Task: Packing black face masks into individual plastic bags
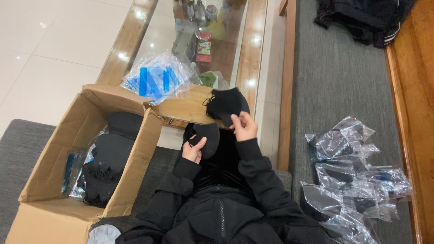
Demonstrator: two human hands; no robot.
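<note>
Head view, read from left to right. At the left, an open brown cardboard box (77, 180) stands on the grey upholstered seat (27, 144); stacked black fabric masks (106, 162) fill it, with clear plastic wrappers tucked along its left wall. Beyond the box's far flap, a heap of clear plastic sleeves with blue strips (156, 81) lies on the near left corner of the wood-framed glass coffee table (190, 108).

At centre, over the lap, the left hand (193, 151) pinches a single folded black mask (207, 139) along its lower left edge, thumb on top, fingers behind. Just right and slightly higher, the right hand (245, 126) grips a small bundle of black masks with ear loops (226, 105) at its lower edge, above the table's near rim. The two lots of masks lie close together but apart.

At the right, clear plastic bags holding black masks (352, 180) are scattered on the grey bench cushion (343, 81) near its wooden right edge.

Judged from their look, the masks are very light, soft and limp, and not fragile. A folded body would droop if held by one corner, and the thin loops may snag neighbouring pieces. The folded edge or centre seam offers the firmest purchase; a light pinch should suffice.
</note>
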